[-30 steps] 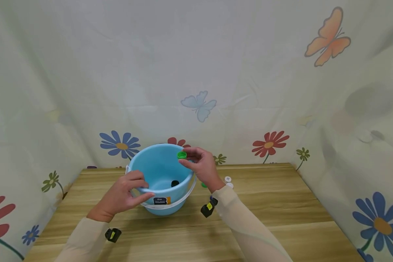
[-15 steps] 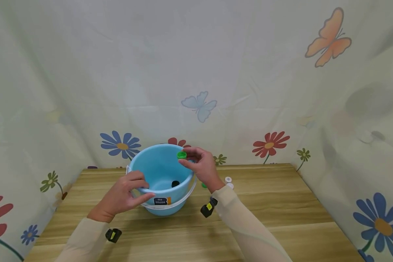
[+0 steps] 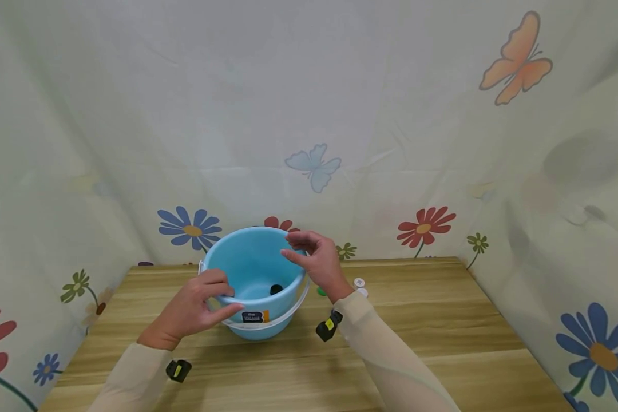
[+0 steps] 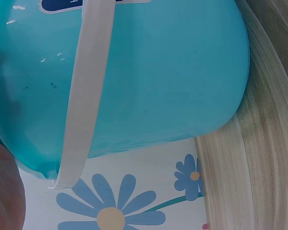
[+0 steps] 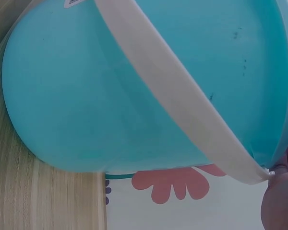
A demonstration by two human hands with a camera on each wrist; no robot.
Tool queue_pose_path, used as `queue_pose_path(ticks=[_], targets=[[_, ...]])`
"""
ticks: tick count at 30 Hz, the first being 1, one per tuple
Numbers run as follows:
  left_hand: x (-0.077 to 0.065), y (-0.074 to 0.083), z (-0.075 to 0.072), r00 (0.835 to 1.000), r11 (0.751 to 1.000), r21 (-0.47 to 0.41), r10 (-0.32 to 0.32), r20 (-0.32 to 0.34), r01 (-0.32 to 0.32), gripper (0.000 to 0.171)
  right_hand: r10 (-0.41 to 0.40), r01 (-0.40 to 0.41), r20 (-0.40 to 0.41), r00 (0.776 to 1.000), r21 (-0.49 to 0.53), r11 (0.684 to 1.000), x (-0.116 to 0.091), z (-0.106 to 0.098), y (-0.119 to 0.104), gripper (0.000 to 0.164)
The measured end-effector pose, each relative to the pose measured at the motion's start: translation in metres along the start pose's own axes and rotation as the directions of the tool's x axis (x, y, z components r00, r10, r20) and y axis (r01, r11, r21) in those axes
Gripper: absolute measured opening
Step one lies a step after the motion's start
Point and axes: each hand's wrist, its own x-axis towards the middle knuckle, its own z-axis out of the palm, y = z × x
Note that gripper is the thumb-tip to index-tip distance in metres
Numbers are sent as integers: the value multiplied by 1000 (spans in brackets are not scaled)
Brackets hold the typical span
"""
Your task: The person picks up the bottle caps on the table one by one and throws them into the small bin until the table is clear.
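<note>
A light blue bucket [image 3: 252,257] stands on the wooden table, tilted a little in the head view. My left hand [image 3: 201,300] grips its near left rim, thumb outside and fingers over the edge. At the far right rim is my right hand [image 3: 319,260], thumb and fingers spread apart with nothing between them, the tips reaching over the opening. Inside at the bottom lies a black bottle cap [image 3: 276,289]. The front wall hides part of the bucket floor. Both wrist views show mostly the bucket's outer wall [image 4: 173,72] and its white handle [image 5: 168,86].
Right of the bucket, a green cap [image 3: 321,291] lies partly behind the right wrist. White caps [image 3: 359,282] sit close by on the table [image 3: 432,320]. A flower-printed curtain [image 3: 371,114] hangs behind and at both sides. Small black devices [image 3: 178,371] are strapped at the wrists.
The green bottle cap pinched in my right hand over the bucket has been let go and is out of sight. Both hands and the bucket have stayed in place.
</note>
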Motion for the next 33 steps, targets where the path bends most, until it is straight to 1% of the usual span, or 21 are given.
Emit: queue_pose_path(ticks=[11,20,26,33], targets=[[-1,1,0,1000,1000,-8,-9,0,9,22,8,-8,5,1000,-2,1000,-3,-8,1,39],[-1,1,0,1000,1000,-9,-10,0,10,22,38,-38,28,999,0,999,-8,-22,0,43],[-1,1,-1,1000,1000,-7,-20,6,20,21,41,-41,16,999,-24,999,-12,-32,5,39],[-1,2,0,999,999,-8,-31,9,31,21,53,-53,-4,999,-23,998,-19,-43,13,39]])
